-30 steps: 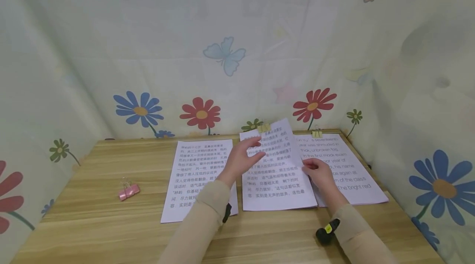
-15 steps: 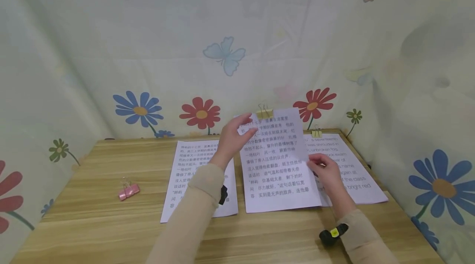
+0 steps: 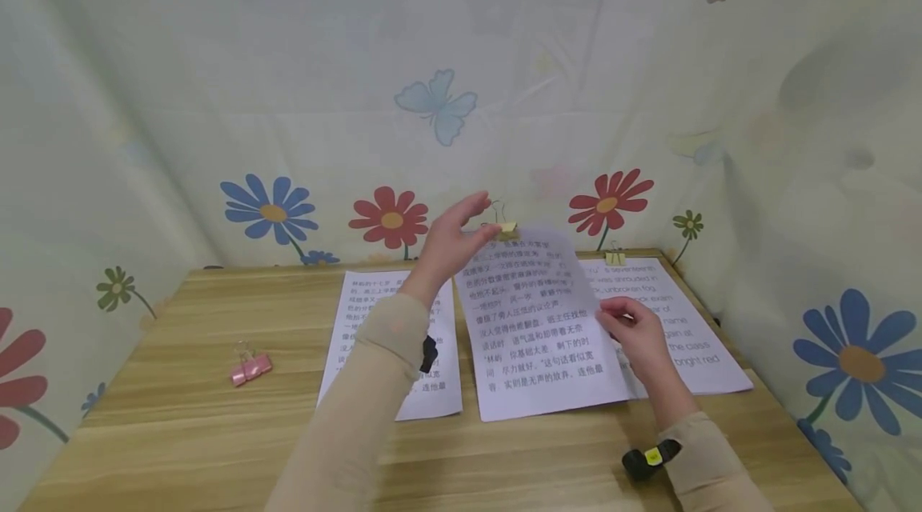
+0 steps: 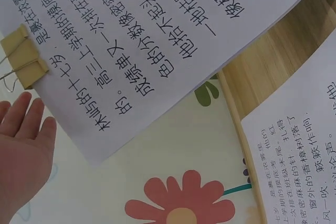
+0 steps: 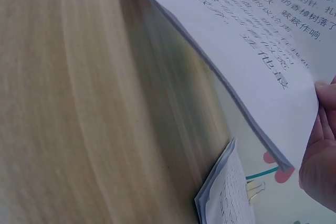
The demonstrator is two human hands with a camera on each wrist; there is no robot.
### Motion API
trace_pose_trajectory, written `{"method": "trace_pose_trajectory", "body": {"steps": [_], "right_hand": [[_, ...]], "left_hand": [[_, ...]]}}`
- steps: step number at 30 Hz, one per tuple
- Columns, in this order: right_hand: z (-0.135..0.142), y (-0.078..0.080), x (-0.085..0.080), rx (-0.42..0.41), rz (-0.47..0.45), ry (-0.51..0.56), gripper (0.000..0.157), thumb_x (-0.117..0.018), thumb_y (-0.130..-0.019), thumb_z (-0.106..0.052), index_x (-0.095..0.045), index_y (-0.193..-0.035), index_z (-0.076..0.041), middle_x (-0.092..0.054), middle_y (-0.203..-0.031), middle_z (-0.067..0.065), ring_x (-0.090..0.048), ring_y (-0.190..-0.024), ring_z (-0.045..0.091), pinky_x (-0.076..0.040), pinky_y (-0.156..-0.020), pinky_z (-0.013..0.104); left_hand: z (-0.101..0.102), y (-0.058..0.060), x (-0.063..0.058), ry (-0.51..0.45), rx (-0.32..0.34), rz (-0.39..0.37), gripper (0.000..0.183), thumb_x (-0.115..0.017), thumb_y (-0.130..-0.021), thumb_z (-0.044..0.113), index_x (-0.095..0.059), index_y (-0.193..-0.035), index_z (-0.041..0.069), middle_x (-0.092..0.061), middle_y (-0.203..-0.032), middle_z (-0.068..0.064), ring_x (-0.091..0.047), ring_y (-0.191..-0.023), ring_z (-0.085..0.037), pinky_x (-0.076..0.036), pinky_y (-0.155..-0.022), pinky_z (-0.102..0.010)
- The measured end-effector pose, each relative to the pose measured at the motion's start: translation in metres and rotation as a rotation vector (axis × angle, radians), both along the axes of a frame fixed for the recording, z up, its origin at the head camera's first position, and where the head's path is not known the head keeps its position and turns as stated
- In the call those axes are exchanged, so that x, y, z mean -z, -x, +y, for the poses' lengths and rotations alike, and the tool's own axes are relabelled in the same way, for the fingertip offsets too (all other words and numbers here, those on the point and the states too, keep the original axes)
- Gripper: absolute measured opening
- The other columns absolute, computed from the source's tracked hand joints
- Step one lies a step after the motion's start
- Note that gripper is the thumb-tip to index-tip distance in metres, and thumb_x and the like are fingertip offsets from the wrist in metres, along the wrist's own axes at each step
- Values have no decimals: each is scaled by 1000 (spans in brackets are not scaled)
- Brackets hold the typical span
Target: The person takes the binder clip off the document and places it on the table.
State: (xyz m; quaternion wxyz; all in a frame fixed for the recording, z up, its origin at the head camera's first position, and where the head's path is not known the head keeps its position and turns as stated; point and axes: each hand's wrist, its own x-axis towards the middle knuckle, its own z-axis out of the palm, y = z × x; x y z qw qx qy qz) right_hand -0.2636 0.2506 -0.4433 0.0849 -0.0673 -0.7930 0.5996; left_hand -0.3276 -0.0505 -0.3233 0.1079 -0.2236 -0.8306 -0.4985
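Note:
A stack of printed sheets [image 3: 536, 336] is tilted up off the wooden table, with a gold binder clip [image 3: 508, 231] on its top edge. My right hand [image 3: 637, 336] pinches the stack's right edge between thumb and fingers, as the right wrist view also shows at the hand [image 5: 321, 150]. Beside the clip, my left hand [image 3: 450, 244] has its fingers extended. In the left wrist view, the fingers of this hand [image 4: 23, 150] lie just below the clip [image 4: 23, 56], apart from it, and grip nothing.
A second printed stack [image 3: 439, 400] lies on the table [image 3: 180, 432] to the left, partly behind my left arm. Farther left is a pink binder clip [image 3: 250, 369]. At right lies another stack [image 3: 709, 372] with a gold clip [image 3: 615, 258]. A flowered cloth [image 3: 324, 96] hangs behind.
The middle stack was raised off the table, and its top now bends back. My left hand moved up and left toward the clip's side. The right hand shifted slightly right, still pinching the edge.

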Motion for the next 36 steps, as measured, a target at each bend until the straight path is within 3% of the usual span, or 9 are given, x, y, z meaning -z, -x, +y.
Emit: {"method": "trace_pose_trajectory", "body": {"steps": [4,9,15,20,30,36], "right_hand": [[-2,0,0,-11,27,-2,22,-67,-93,-4,-63,-114,3,-57,-108,13,-58,-89,16,-54,-78,18],[-2,0,0,-14,50,6,21,-66,-93,-2,-63,-112,4,-58,-106,12,-59,-87,14,-54,-77,18],[0,0,0,-21,71,-8,22,-67,-93,-4,-63,-113,4,-59,-109,13,-60,-89,12,-54,-78,17],[0,1,2,-24,85,-25,22,-68,-93,-6,-64,-113,3,-61,-113,16,-63,-89,11,-54,-77,18],[-5,-1,1,-1,44,-59,19,-69,-93,-8,-64,-110,-1,-64,-113,14,-63,-90,13,-54,-76,18],[-5,0,4,17,80,-75,17,-69,-93,-7,-64,-107,0,-64,-108,14,-63,-86,10,-54,-73,17]], "left_hand": [[-2,0,0,-52,76,-56,62,-68,-96,27,-41,-152,19,-52,-146,2,-45,-136,-14,-36,-112,-39],[-4,0,-2,-102,159,-63,62,-67,-96,23,-40,-152,15,-52,-146,0,-47,-134,-14,-38,-110,-36],[-5,-1,-5,-158,209,-92,59,-69,-95,16,-45,-149,12,-57,-141,-1,-53,-128,-13,-42,-107,-32],[-2,-1,-7,-196,224,-97,56,-70,-93,10,-50,-146,11,-61,-134,-3,-57,-122,-13,-46,-102,-28],[0,-4,-3,-237,188,-83,47,-73,-90,8,-59,-135,9,-64,-127,-8,-61,-115,-15,-47,-101,-30],[-1,-5,-3,-266,190,-50,41,-73,-90,6,-61,-130,5,-66,-123,-9,-62,-114,-18,-48,-100,-29]]}}
